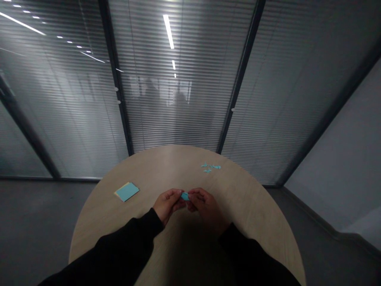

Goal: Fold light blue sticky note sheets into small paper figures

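My left hand [168,204] and my right hand [204,205] meet above the round wooden table [98,216], both pinching a small folded piece of blue paper [185,196] between the fingertips. To the left lies a small stack of sticky notes [127,192], blue on top with a yellow layer showing at its edge. Farther out, beyond my right hand, several small blue paper scraps [210,167] are scattered on the tabletop.
Glass partition walls with slatted blinds and dark frames stand behind the table. A grey floor surrounds it, and a pale wall runs along the right. The table's curved edge passes close to the notes and scraps.
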Motion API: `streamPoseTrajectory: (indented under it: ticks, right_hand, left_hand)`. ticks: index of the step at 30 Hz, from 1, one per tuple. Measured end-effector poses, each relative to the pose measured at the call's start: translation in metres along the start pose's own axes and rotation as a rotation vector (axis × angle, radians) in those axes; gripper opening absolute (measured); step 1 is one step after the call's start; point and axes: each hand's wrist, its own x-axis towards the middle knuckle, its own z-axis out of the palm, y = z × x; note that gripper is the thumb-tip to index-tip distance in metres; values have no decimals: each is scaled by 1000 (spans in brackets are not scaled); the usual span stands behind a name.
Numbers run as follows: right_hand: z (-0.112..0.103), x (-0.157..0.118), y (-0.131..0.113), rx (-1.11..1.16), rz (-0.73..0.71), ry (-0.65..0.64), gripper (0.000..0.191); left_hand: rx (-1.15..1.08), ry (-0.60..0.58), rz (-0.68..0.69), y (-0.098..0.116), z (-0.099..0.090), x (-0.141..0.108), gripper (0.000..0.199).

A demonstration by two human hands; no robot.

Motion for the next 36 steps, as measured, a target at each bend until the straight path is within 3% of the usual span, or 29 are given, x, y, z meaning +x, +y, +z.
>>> streamPoseTrajectory:
  ticks: [8, 17, 25, 36]
  right_hand:
    - [-1, -3, -8, 63, 109, -12, 40]
    - [-2, -3, -7, 64, 55, -14, 38]
    - [-3, -3, -4, 211, 147, -34, 34]
    - [-1, -4, -16, -159, -10, 19, 34]
  left_hand:
    - [-57, -39, -36, 4, 4, -4, 33]
    - [-88, 7, -40, 3, 3, -3, 31]
    - [-84, -14, -56, 6, 6, -5, 28]
    - [37, 27, -66, 1, 1, -2, 40]
